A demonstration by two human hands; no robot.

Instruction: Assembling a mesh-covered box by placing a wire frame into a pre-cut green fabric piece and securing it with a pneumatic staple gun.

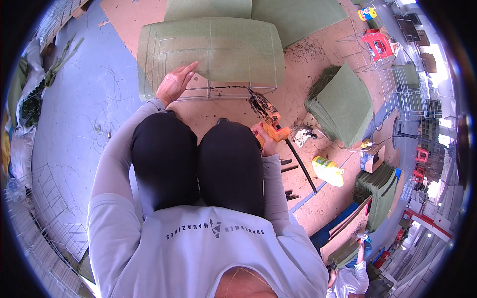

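Note:
In front of my knees lies a wire frame (233, 91) with a translucent green mesh sheet (238, 52) over it. My left hand (175, 83) rests on the sheet's near left part, fingers stretched out and holding nothing. An orange hot glue gun (271, 116), smeared with dark residue toward its nozzle, is gripped in my right hand (266, 140). Its tip is at the near wire on the right, where dark glue (227, 87) runs along the wire. A long black glue stick (301, 165) sticks out of the gun's back end.
On the right stands a stack of green sheets (343, 104), with a yellow bottle (328, 170) and loose black sticks (289, 169) nearer me. Larger green sheets (303, 17) lie beyond the frame. Red stools (376, 44) and wire racks line the right; wire frames (54, 213) pile at left. Another person (350, 278) works at lower right.

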